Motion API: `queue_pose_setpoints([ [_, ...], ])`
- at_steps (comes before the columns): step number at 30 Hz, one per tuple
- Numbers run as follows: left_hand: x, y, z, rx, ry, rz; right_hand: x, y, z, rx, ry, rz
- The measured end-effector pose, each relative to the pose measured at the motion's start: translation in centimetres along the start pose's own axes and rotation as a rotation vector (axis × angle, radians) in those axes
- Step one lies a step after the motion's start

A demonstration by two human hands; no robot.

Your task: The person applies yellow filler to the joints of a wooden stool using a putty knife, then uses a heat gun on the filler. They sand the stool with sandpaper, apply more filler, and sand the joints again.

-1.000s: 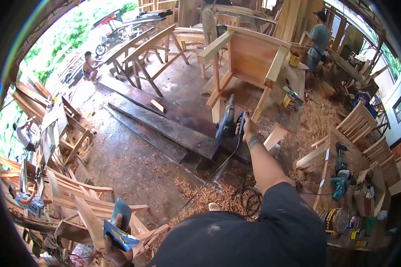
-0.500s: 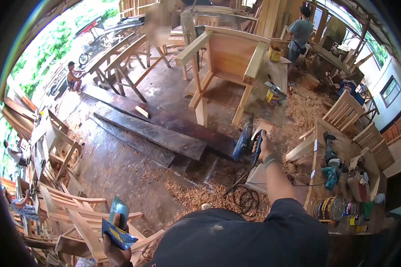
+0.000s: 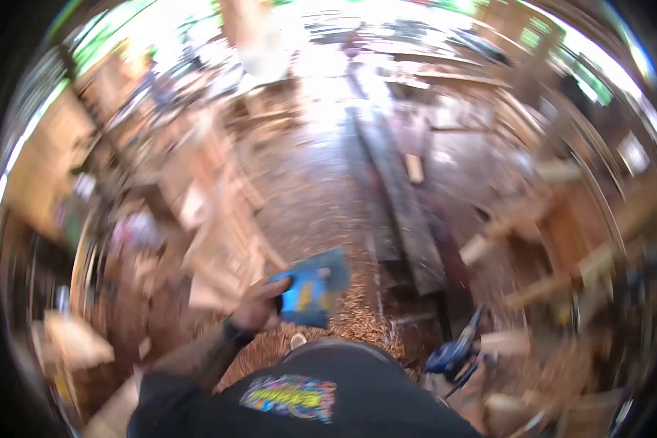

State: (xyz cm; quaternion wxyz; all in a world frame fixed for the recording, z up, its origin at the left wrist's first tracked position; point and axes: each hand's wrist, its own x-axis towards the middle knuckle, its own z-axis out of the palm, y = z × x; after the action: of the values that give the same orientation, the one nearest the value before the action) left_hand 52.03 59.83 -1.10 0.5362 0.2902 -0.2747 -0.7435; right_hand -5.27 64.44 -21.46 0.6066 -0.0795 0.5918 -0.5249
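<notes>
At the lower centre-left, my left hand is closed round flat blue and teal pieces, one with a yellow mark. They stick out to the right of the fingers, above my dark shirt. A blue power tool is at the lower right, tilted, its upper end pointing up and right. My right hand is at the tool's dark handle, blurred, with the fingers partly hidden; it appears wrapped round it.
Long dark planks lie on the floor ahead. Wood shavings cover the floor near me. Blurred wooden chair parts stand left, and a wooden chair frame stands right. A small wood offcut rests by the planks.
The view has swung left and is blurred. My left hand has come in towards the middle with the flat pieces. My right hand and the blue tool now appear lower and further right.
</notes>
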Motion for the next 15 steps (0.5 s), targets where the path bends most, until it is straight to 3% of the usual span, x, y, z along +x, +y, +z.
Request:
queue_pose_setpoints([
  [2,-1.3,-2.0,-3.7,-0.077,0.111,0.008,2.2,4.6,0.9,-0.089,-0.083,0.308],
  [4,-2.4,-4.0,-5.9,-0.104,0.183,0.047,3.9,8.3,2.9,-0.372,-0.191,0.384],
  [6,-4.1,-4.7,-6.0,-0.172,0.255,0.064,5.0,10.1,7.0,-0.743,-0.379,0.259],
  [8,-6.2,-4.9,-6.1,-0.206,0.302,0.090,9.7,12.0,9.1,-0.852,-0.543,0.060],
  [10,-8.8,-4.4,-5.8,-0.209,0.334,0.124,11.4,11.4,14.3,-1.025,-0.686,0.090],
  [12,-11.6,-4.1,-5.7,-0.246,0.381,0.175,11.5,11.3,20.8,-1.501,-0.847,0.020],
  [13,-13.0,-4.0,-6.1,-0.260,0.401,0.203,9.9,11.4,24.7,-1.760,-0.789,0.129],
  [15,-16.1,-4.5,-7.7,-0.301,0.450,0.286,8.4,13.7,30.0,-2.085,-1.137,-0.161],
])
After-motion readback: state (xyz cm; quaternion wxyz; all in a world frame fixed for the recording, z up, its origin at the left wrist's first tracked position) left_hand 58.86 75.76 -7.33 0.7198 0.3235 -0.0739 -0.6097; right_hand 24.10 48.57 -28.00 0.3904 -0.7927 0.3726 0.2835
